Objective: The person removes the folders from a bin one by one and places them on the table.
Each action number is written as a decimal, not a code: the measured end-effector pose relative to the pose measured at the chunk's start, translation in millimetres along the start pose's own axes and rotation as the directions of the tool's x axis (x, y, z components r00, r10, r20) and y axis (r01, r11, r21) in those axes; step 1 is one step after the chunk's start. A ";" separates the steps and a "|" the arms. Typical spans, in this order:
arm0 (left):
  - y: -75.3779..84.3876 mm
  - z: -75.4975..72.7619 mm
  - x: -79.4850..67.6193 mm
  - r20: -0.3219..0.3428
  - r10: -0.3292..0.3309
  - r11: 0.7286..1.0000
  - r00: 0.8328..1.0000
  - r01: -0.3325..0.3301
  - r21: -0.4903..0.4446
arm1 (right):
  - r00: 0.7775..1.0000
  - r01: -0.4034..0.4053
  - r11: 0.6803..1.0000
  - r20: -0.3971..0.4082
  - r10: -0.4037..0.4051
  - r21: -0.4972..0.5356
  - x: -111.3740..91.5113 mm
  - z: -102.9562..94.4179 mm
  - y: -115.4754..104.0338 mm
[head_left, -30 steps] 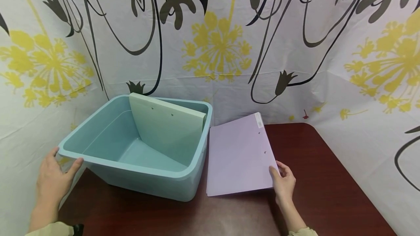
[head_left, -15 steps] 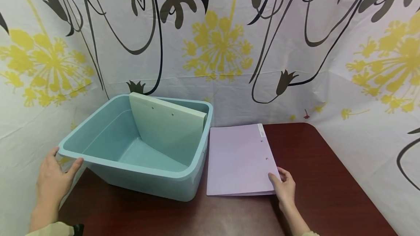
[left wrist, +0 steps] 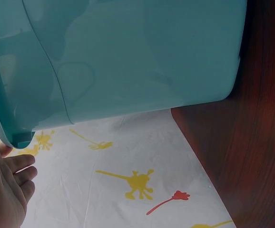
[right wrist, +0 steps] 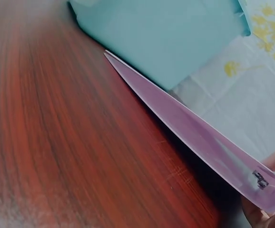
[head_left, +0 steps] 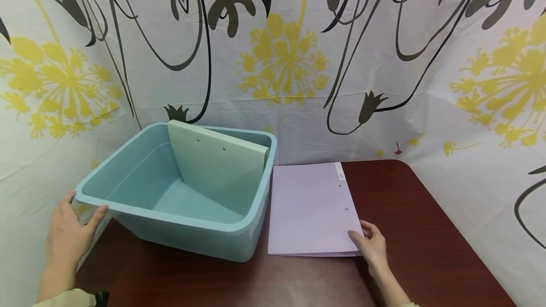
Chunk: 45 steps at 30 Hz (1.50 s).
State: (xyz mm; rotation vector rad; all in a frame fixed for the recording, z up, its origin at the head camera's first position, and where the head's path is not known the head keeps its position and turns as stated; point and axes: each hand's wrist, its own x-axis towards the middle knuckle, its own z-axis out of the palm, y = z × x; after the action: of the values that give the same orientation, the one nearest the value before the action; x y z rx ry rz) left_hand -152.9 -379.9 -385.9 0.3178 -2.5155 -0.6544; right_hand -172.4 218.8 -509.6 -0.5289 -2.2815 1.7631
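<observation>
A light-blue plastic tub (head_left: 170,219) stands at the left of the table. My left hand (head_left: 70,238) grips its near-left corner by the rim; in the left wrist view that hand (left wrist: 6,190) shows several fingers below the rim. My right hand (head_left: 371,245) pinches the right edge of a lilac file folder (head_left: 311,210), thumb on top and fingers at the edge. In the right wrist view the folder (right wrist: 175,123) is tilted, with its covers slightly apart and a dark metal clip (right wrist: 260,179) inside near the spine.
A pale-green file folder (head_left: 217,162) leans upright inside the tub, towards its back right. The dark red-brown table (head_left: 418,231) extends to the right and front. Behind hangs a white flower-printed cloth (head_left: 281,122).
The lilac folder's far edge has come down and its cover lies flatter. My right hand has moved slightly towards me with it. My left hand and the tub stay put.
</observation>
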 end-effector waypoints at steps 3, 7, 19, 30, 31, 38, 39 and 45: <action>-1.5 1.2 0.4 -0.002 0.002 1.000 1.000 -0.002 0.003 | 1.000 -0.015 0.999 0.026 0.016 -0.035 0.3 -3.3 1.6; -2.4 2.5 0.8 -0.001 0.006 1.000 1.000 -0.006 0.008 | 0.999 -0.024 0.996 0.043 0.028 -0.083 0.2 -6.5 2.7; -0.8 2.5 0.6 0.003 -0.003 1.000 1.000 0.003 0.007 | 0.999 -0.013 0.991 0.049 0.019 -0.130 1.2 -9.2 5.5; -0.5 2.4 1.7 -0.001 -0.023 1.000 1.000 0.023 0.002 | 0.996 0.060 0.986 -0.049 -0.068 -0.152 8.6 -18.2 3.1; -0.5 2.4 1.5 -0.003 -0.021 1.000 1.000 0.021 0.001 | 0.995 0.074 0.986 -0.059 -0.084 -0.147 13.3 -18.6 7.6; -0.9 1.9 0.7 -0.003 -0.019 1.000 1.000 0.019 0.002 | 0.986 0.140 0.983 -0.079 -0.149 -0.115 48.2 -20.4 41.4; -0.7 1.8 0.8 -0.002 -0.020 1.000 1.000 0.020 0.001 | 0.985 0.145 0.982 -0.081 -0.155 -0.119 52.0 -20.0 43.6; 0.0 1.8 0.9 -0.001 -0.012 1.000 1.000 0.012 0.002 | 0.978 0.179 0.976 -0.087 -0.191 -0.125 72.4 -15.9 51.2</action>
State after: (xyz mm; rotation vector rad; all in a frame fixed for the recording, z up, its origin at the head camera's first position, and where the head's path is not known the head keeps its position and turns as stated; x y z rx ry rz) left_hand -154.6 -379.5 -386.9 0.3337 -2.5151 -0.6562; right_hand -224.8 273.4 -558.6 -0.3986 -2.2931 1.4919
